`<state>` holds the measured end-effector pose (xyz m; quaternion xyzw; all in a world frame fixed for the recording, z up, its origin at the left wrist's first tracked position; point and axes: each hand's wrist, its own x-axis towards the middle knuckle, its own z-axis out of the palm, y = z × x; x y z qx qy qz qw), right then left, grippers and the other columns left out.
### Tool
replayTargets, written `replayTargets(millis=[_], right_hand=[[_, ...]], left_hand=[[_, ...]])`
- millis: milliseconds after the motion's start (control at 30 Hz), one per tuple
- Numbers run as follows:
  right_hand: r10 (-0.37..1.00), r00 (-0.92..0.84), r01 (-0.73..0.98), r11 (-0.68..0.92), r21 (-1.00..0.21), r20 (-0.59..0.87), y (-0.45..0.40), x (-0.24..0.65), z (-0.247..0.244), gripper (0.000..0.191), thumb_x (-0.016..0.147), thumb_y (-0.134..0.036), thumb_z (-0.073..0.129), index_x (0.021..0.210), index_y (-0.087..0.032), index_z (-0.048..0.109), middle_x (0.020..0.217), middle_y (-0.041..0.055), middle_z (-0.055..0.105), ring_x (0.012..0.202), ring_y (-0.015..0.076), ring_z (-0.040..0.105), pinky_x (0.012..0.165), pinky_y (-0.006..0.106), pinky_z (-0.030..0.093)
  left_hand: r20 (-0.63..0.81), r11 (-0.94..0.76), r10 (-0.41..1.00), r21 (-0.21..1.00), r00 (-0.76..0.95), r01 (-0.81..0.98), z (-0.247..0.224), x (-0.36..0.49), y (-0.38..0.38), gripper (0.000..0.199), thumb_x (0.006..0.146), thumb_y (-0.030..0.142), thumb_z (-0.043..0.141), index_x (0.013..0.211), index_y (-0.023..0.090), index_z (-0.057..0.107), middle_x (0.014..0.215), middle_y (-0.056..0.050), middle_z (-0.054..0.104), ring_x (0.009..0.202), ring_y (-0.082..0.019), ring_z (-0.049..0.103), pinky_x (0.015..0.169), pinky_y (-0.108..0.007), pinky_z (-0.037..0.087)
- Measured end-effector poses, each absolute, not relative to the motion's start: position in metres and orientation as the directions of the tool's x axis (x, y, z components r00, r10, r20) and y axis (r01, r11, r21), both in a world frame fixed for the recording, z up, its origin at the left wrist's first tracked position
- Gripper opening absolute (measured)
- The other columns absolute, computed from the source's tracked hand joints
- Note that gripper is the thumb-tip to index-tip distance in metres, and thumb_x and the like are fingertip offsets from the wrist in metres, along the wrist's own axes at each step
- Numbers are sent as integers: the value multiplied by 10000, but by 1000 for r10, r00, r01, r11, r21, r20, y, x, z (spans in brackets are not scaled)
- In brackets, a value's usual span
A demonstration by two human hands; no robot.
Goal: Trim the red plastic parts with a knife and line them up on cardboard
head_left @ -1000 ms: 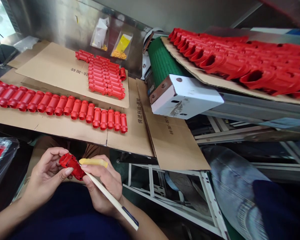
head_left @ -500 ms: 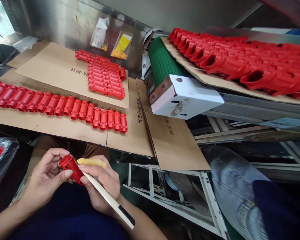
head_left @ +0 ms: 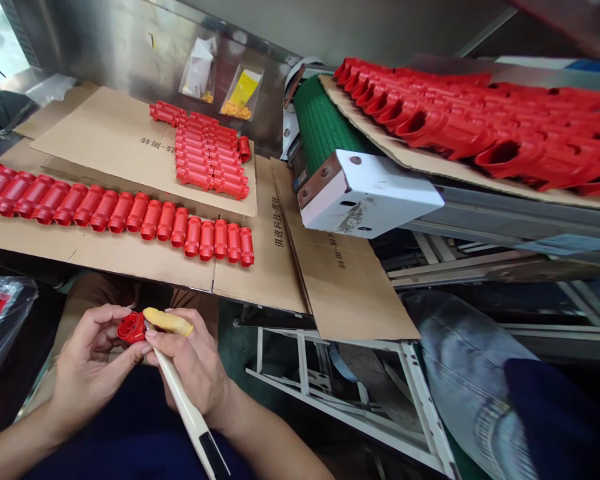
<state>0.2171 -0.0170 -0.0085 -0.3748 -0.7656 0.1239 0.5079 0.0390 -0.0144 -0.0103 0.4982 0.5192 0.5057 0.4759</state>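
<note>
My left hand (head_left: 87, 363) grips a red plastic part (head_left: 132, 327) between thumb and fingers, its round open end facing up toward the camera. My right hand (head_left: 193, 360) holds a cream-coloured tool (head_left: 183, 400) with a black patch near its lower end. The tool's tip meets the right side of the red part and is mostly hidden by the fingers. A yellow cover (head_left: 169, 322) sits on the right index finger. Both hands are close together over the lap, in front of the cardboard-covered table (head_left: 190, 270).
A row of red parts (head_left: 120, 212) lies along the table, with a stacked group (head_left: 213, 150) behind. Two small bags (head_left: 243, 92) lean at the back. On the right are a green conveyor (head_left: 325, 120), its white bracket (head_left: 370, 193), more red parts (head_left: 445, 127) and a person's jeans leg (head_left: 473, 373).
The red part has been turned so its round end now faces the camera. My right hand has shifted left, and the tool stands more steeply, its lower end further left.
</note>
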Motion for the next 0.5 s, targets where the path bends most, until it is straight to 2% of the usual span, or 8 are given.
replayTargets(millis=[67,133,233,300,400,500], right_hand=[[717,-170,444,668,-597,676,-19,215,-10,377,1020,-87,629,1386,-178,624,1220,182,790,1110,290,765,971,497,672],[759,-122,381,631,-676,639,-21,217,-8,334,1035,-111,627,1355,-207,640,1191,153,804,1113,285,770,956,490,667],[873,-31,177,485,-857,487,-22,224,-2,160,1091,-326,646,1211,-229,690,1142,128,819,1082,268,786,921,448,668],[933,1,14,360,-933,360,-22,229,0,259,1079,-476,665,1129,-225,707,1157,140,816,1053,258,799,890,418,672],[965,-25,-181,252,-951,260,-19,233,-4,302,1045,-509,717,1082,-209,697,1104,148,825,983,247,809,871,412,672],[959,-77,-321,236,-917,273,-13,236,-11,333,1041,-533,714,1045,-207,646,986,140,828,861,241,799,790,411,670]], left_hand=[[-36,38,996,999,-81,26,-7,39,-13,401,769,313,968,1077,258,717,957,-33,826,767,-243,834,642,-292,700],[-107,106,991,994,-83,-21,-3,38,-11,402,780,332,963,1076,255,702,932,-21,814,686,-221,808,596,-293,689],[-157,156,988,977,6,-148,2,34,-6,405,793,326,960,1087,254,691,891,7,787,567,-157,738,541,-261,652],[-192,197,980,952,43,-235,3,32,-3,416,800,337,960,1111,257,696,874,18,768,565,-138,715,534,-236,628],[-254,263,964,901,72,-344,3,31,0,430,810,366,956,1143,252,710,870,12,750,605,-139,706,569,-238,625],[-294,327,945,836,144,-440,3,34,2,413,820,351,948,1149,234,728,932,-35,771,651,-152,712,590,-248,624]])
